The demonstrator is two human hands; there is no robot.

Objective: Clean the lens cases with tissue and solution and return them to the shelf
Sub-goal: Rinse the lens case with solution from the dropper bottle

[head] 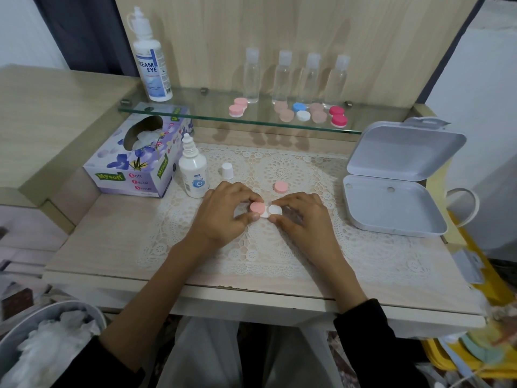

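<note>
A white lens case (265,210) lies on the lace mat (279,256) in the middle of the table. My left hand (223,214) pinches its pink cap on the left well. My right hand (302,217) pinches the case's right end, whose well shows white. A loose pink cap (280,187) lies just behind the hands. A small solution bottle (193,170) stands uncapped to the left, its white cap (227,170) beside it. A floral tissue box (137,158) sits further left. On the glass shelf (195,114) lie several lens cases: pink (237,107), blue and white (301,112), red (338,116).
A tall solution bottle (152,60) and several clear empty bottles (251,75) stand on the shelf. An open white hinged box (397,177) sits at the table's right. A bin with crumpled tissues (47,345) is at lower left, below the table edge.
</note>
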